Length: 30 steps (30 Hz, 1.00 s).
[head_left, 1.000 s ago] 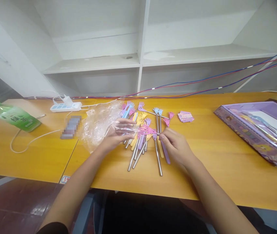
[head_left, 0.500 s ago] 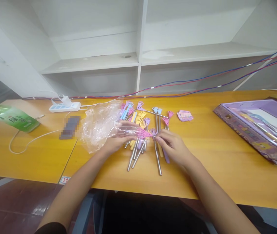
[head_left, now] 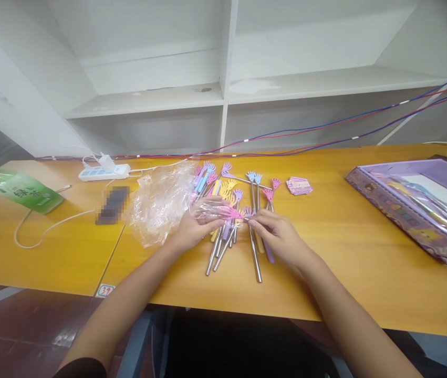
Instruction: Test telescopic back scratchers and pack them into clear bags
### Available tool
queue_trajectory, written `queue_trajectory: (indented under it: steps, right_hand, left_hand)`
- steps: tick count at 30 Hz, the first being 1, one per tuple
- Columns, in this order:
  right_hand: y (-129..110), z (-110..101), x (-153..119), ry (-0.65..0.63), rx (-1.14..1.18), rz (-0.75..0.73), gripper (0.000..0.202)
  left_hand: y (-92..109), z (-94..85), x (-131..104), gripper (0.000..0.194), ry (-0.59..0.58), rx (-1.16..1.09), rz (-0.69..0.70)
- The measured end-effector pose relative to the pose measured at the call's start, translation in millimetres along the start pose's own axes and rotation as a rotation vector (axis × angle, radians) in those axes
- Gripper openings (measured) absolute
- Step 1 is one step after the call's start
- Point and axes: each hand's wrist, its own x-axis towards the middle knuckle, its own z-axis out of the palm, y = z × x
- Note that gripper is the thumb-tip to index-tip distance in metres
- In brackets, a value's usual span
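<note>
A pink hand-shaped back scratcher (head_left: 232, 212) lies between my two hands, its head inside a clear plastic sleeve. My right hand (head_left: 276, 228) pinches the scratcher at its metal neck. My left hand (head_left: 195, 226) is closed on the clear plastic sleeve (head_left: 211, 209), its thumb beside the pink fingers. Beneath them, several back scratchers (head_left: 220, 244) with steel rods and yellow, purple, blue and pink heads lie in a loose pile. A crumpled clear plastic bag (head_left: 154, 205) is just left of my left hand.
Small printed cards (head_left: 299, 186) sit right of the pile. Farther right, a purple box (head_left: 396, 210) holds wrapped scratchers. At the left are a green bottle (head_left: 22, 189), a blurred dark phone-like object (head_left: 113, 205), and a power strip (head_left: 104, 170). White shelving (head_left: 227, 100) rises behind the table.
My left hand has shifted right along the pink scratcher, and its plastic sleeve now covers more toward the neck. My right hand has stayed almost still.
</note>
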Motion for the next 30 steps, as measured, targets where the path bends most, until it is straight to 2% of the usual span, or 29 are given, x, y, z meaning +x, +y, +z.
queue_trajectory:
  steps: [3,8,12,15,18,23,26,30]
  right_hand:
    - [-2,4,0,-0.014,0.005,0.031,0.042]
    - [-4,6,-1,-0.076,0.046,-0.025,0.037]
    - [-5,4,-3,-0.105,0.14,0.023,0.04]
    - [-3,7,-4,-0.085,0.136,-0.029,0.033]
    - [-3,14,-4,-0.105,0.193,0.003,0.053]
    - [-10,29,-5,-0.057,0.322,0.092,0.069]
    - [-14,32,-4,-0.035,0.353,0.127,0.072]
    - [-15,30,-4,-0.07,0.344,0.138,0.07]
  left_hand:
    - [-7,5.1,3,0.052,0.03,-0.043,-0.058]
    - [-16,10.8,4,0.049,0.046,-0.096,-0.154]
    - [-17,11.7,2,0.048,0.052,-0.036,-0.136]
    - [-20,14.5,-1,0.039,0.109,0.039,-0.12]
    - [-30,17.7,-3,0.031,0.13,0.114,-0.125]
    - [-49,18.1,-5,0.027,0.007,0.083,-0.188]
    - [-48,19.6,-5,0.033,0.012,0.033,-0.171]
    - [-38,24.5,-6,0.046,0.042,-0.043,-0.179]
